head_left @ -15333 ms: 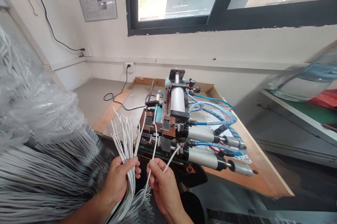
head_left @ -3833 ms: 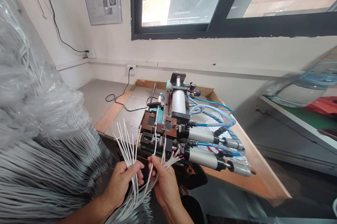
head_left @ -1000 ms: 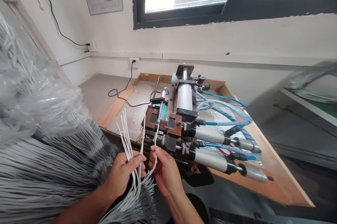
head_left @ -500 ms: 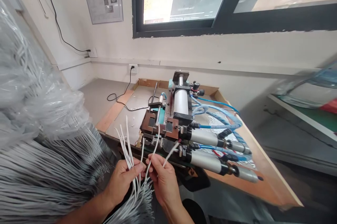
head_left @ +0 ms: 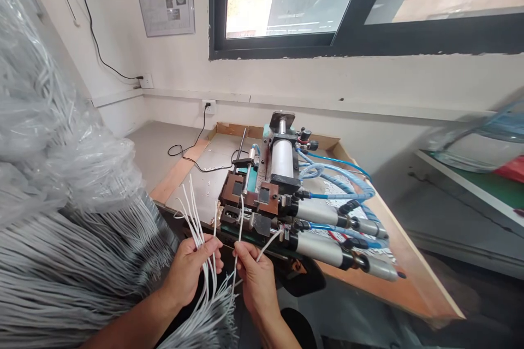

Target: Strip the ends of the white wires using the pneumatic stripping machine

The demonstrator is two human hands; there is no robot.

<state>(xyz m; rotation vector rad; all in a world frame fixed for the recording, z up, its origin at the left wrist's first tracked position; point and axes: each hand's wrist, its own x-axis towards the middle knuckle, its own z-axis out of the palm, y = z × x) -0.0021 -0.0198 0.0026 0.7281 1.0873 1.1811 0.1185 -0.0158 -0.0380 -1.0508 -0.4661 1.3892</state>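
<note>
A fan of several white cables (head_left: 195,217) rises out of my left hand (head_left: 191,264), which is closed round them with thumb and fingers pressed together. My right hand (head_left: 256,275) pinches a single white cable (head_left: 240,223) that stands upright in front of the machine. Another cable (head_left: 269,245) leans out to the right behind my right thumb. Both hands are side by side with a small gap, just in front of the pneumatic machine (head_left: 249,196) with its brown blocks. The cables' lower ends run down into a grey-white bundle (head_left: 208,319).
Silver cylinders (head_left: 319,249) and blue hoses (head_left: 352,196) extend to the machine's right over a wood-edged table (head_left: 426,283). A large mass of grey cables (head_left: 82,278) under clear plastic (head_left: 69,141) fills the left. A shelf (head_left: 470,182) stands at right.
My hands have moved slightly apart. The cable in my right hand is more upright and the fan in my left has shifted a little left. The view has shifted slightly.
</note>
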